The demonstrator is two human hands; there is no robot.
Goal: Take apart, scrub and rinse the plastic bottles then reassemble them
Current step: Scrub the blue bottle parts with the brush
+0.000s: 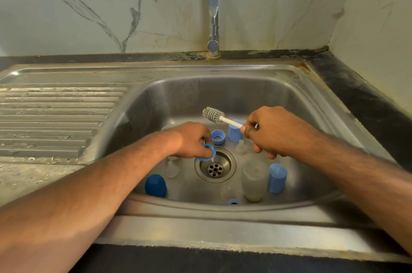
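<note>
Two grips over steel sink (pixel 278 94): left (pixel 194 139) pinches ring (pixel 207 151), right (pixel 270 131) grasps brush (pixel 219 116).

A steel sink (pixel 245 89) is set into a dark bench (pixel 347 85), its round drain (pixel 215 169) in the middle of the basin. A ribbed draining board (pixel 55 116) runs off to the left. A chrome tap (pixel 213 9) rises against the veined marble wall (pixel 89 5).

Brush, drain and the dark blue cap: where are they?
brush (pixel 213 113): head view, on its grey bristle head.
drain (pixel 215 169): head view, on the holed strainer.
dark blue cap (pixel 155 185): head view, on its side.
</note>
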